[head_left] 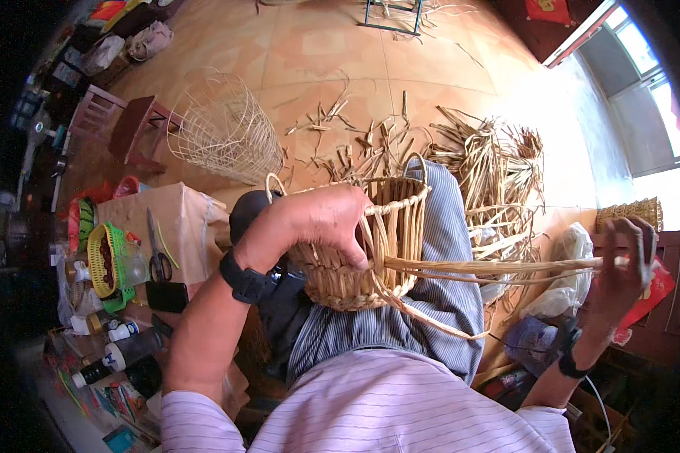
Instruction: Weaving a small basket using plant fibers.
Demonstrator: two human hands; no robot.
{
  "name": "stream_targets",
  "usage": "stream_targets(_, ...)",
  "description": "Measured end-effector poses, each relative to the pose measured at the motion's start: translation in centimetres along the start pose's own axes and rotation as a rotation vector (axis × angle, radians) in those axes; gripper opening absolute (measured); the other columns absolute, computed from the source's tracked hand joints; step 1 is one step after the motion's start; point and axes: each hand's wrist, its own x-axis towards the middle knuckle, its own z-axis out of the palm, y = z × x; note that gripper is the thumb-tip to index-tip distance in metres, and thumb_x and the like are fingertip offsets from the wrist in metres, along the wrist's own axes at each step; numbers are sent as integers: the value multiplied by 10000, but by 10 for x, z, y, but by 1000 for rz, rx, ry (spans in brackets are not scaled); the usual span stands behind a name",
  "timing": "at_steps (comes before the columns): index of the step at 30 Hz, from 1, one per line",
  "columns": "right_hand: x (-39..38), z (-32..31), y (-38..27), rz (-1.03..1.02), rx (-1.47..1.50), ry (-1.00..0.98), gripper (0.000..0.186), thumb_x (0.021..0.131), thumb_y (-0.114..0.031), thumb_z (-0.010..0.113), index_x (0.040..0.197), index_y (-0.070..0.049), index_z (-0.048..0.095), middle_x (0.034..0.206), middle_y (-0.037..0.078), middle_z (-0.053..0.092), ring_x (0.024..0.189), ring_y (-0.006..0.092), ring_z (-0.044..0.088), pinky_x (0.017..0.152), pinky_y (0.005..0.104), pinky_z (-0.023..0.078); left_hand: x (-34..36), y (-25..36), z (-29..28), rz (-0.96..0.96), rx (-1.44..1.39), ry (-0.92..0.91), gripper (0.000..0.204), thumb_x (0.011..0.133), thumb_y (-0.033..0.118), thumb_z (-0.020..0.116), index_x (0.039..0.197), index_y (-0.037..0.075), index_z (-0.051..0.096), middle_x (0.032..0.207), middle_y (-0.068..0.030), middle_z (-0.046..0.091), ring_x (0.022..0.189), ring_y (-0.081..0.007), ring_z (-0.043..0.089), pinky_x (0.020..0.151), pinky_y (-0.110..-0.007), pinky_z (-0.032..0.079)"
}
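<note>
A round woven straw basket (340,291) with two loop handles rests on my lap, between my thighs. My left hand (331,220) grips its near wall, the thumb pressed on the weave and the other fingers mostly hidden behind the rim. From beside that thumb a bundle of flat straw strands (499,267) runs out taut to the right. Its far end is in my right hand (625,260), which is raised with bent fingers and slightly blurred. Another strand (434,323) hangs loose from the basket wall and curves across my right thigh.
Heaps of dry straw (491,162) lie ahead on the tiled floor, beside an open wire-like basket frame (227,132). At left, a covered table (155,215) bears scissors (159,260), a yellow basket (102,260) and bottles. A plastic bag (570,275) is near my right hand.
</note>
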Motion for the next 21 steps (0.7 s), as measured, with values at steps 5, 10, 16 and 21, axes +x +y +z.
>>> stream_targets(5, -45, 51, -116, -186, 626, -466, 334, 806, -135, 862, 1083, -65, 690, 1072, 135, 656, 984, 328, 655, 899, 473, 533, -11, 18, -4, -118, -91, 7, 454, 734, 205, 925, 1104, -6, 769, 906, -100, 804, 813, -155, 737, 754, -336, 583)
stream_targets(10, -64, 104, -163, -146, 903, -548, 282, 828, -71, 847, 1046, -65, 670, 981, 121, 650, 835, 358, 672, 719, 468, 552, -6, 37, 1, -231, -201, 121, 410, 761, 235, 907, 1064, -10, 779, 870, -34, 773, 790, -93, 682, 726, -300, 568)
stream_targets(16, -89, 130, -154, -244, 1021, -583, 264, 821, -80, 781, 1025, -81, 614, 910, 124, 563, 763, 380, 660, 628, 479, 539, -5, 29, 4, -212, -215, 155, 425, 699, 291, 887, 942, -39, 776, 763, -156, 751, 691, -201, 705, 701, -375, 566)
stream_targets(21, -87, 131, -156, -211, 1068, -563, 268, 794, -105, 809, 981, -75, 618, 893, 117, 564, 755, 372, 657, 628, 474, 539, -4, 23, 5, -219, -196, 125, 425, 698, 287, 885, 941, -41, 769, 749, -157, 739, 681, -201, 689, 696, -376, 562)
